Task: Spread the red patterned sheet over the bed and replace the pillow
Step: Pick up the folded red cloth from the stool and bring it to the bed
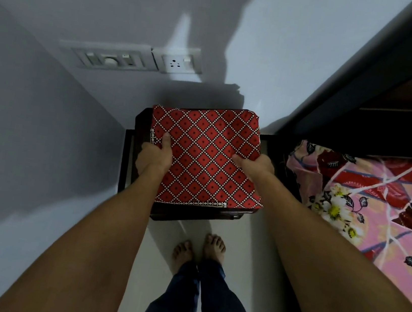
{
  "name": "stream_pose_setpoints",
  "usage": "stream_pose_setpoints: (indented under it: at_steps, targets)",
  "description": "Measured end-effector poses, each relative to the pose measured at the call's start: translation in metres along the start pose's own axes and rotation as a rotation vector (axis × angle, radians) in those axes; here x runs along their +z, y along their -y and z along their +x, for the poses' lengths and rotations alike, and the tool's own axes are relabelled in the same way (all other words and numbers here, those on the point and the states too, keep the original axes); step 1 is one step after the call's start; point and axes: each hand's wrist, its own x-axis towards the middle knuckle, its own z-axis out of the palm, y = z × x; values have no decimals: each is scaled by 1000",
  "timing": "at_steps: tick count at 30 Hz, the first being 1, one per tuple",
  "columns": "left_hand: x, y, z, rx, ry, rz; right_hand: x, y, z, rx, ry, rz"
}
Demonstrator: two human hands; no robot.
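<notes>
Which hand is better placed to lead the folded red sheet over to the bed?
Likely the right hand: it and the left hand both grip the folded red sheet over the bedside table, but the bed lies on its side.

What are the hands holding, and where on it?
Both hold the folded red diamond-patterned sheet: left hand grips its left edge, right hand its right edge.

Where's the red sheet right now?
Head view, centre: folded red sheet, gripped by left hand and right hand, over the dark table, left of the bed.
</notes>
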Motion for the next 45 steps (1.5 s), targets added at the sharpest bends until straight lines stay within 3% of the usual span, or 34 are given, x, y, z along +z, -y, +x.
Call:
stream_pose_setpoints:
  at_steps: [15, 26, 32, 39, 45]
  targets:
    - [-39, -41, -46, 135, -16, 27, -41, 16, -50, -94, -137, 81]
    - [-72, -146, -153, 450, -17, 136, -158, 19, -121, -156, -286, 306]
    - [-70, -195, -239, 631, 29, 145, -235, -10, -172, -165, -367, 460]
    - [-43, -240, -354, 899, 97, 210, -334, -89, -209, -226, -536, 576]
    - [-5, -254, -479, 1070, 159, 260, -404, -155, -323, -216, -761, 621]
